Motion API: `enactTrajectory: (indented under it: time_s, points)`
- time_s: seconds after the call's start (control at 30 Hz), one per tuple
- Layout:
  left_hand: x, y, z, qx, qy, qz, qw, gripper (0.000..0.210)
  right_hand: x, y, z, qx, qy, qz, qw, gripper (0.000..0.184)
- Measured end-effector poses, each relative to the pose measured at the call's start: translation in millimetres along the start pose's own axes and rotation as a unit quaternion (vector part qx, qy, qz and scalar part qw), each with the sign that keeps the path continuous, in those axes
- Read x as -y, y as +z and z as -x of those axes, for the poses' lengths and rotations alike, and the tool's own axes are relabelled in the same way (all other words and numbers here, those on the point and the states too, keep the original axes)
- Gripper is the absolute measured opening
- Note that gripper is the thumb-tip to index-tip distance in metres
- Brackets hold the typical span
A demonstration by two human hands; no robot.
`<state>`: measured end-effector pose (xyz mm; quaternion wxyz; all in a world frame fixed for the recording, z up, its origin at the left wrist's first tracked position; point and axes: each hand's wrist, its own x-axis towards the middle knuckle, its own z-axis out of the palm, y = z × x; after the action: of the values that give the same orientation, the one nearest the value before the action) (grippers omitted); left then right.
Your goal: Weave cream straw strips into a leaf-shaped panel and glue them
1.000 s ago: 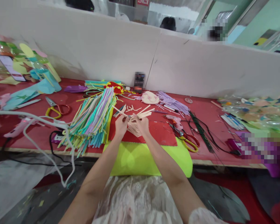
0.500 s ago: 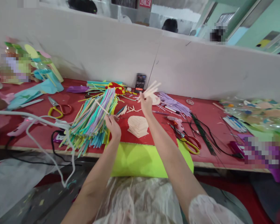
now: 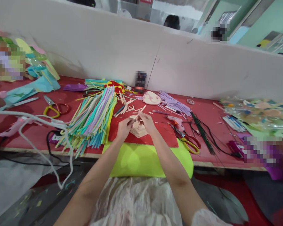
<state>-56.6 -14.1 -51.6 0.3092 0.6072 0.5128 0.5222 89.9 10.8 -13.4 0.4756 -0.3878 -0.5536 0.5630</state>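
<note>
Since half a second ago the right hand (image 3: pixel 146 121) has dropped from up by the far wall, where it held a bunch of sticks in the air, back down to the fan of sticks (image 3: pixel 138 129) on the red sheet (image 3: pixel 163 136). Left hand (image 3: pixel 124 127) has slid right from the straw pile (image 3: pixel 95 116) to meet it. Both forearms now stretch forward over the yellow-green sheet (image 3: pixel 146 160) at the near edge of the counter (image 3: pixel 207 110), wrists close together, fingers curled down. Both hands pinch a single thin stick (image 3: pixel 139 113) between fingertips, right above the fan, its far end angling away to the right. Loose stick offcuts (image 3: pixel 129 106) lie just beyond. Scissors (image 3: pixel 191 142) and a glue gun (image 3: pixel 178 121) sit off to the right.
</note>
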Motion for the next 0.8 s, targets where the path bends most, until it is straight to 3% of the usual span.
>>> enactTrajectory:
  time_s: [0.2,0.43,0.5,0.7,0.8]
  points:
    - [1.7,7.8,1.5,0.081,0.0,-0.012,0.997,0.021,-16.2,-22.5,22.2,-0.117,-0.016,-0.019,0.993,0.038]
    - [2.3,5.8,-2.3,0.073,-0.041,0.033,0.996,0.029,-38.4,-42.8,27.3,-0.218,-0.015,-0.124,0.968,0.036]
    - [2.1,3.1,-2.6,0.094,-0.055,0.064,0.992,0.036,-38.5,-47.7,27.1,-0.234,-0.017,-0.15,0.96,0.037]
    - [2.1,-0.3,7.8,0.305,-0.083,0.134,0.939,0.064,-37.2,-51.7,25.5,-0.234,-0.022,-0.211,0.949,0.035]
    - [-0.2,3.2,11.5,0.36,-0.095,0.161,0.914,0.057,-37.4,-51.3,25.0,-0.23,-0.031,-0.204,0.951,0.033]
